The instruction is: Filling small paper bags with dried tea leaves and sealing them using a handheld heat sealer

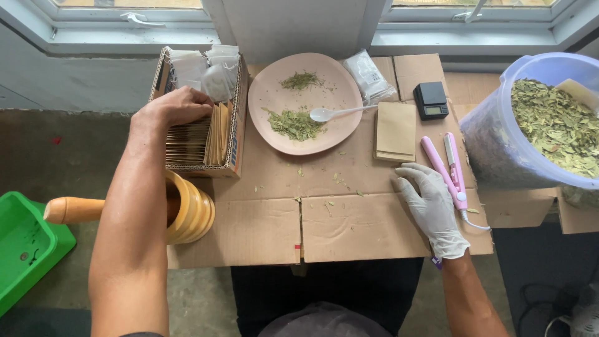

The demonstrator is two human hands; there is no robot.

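Left hand (178, 106), bare, is curled down into the cardboard box (236, 134), fingers on the brown paper envelopes (190, 142) just left of the pink plate (271, 93). Gloved right hand (430, 203) lies flat and open, holding nothing, on the cardboard below-right of the plate, beside the pink sealer (446, 168).

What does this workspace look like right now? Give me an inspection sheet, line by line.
Surface: flattened cardboard sheet, flecked with leaf crumbs.
Job's things: cardboard box of brown paper sachets; pink plate with two heaps of crushed leaves and a white spoon; stack of brown sachets.
Clutter: wooden mortar and pestle; small black scale; pink heat sealer; tub of dried leaves; clear bag.
Grippers: bare left hand reaches into the box; gloved right hand lies flat on the cardboard.
Cables: white cord from the sealer.
Surroundings: window sill; green tray on the floor.
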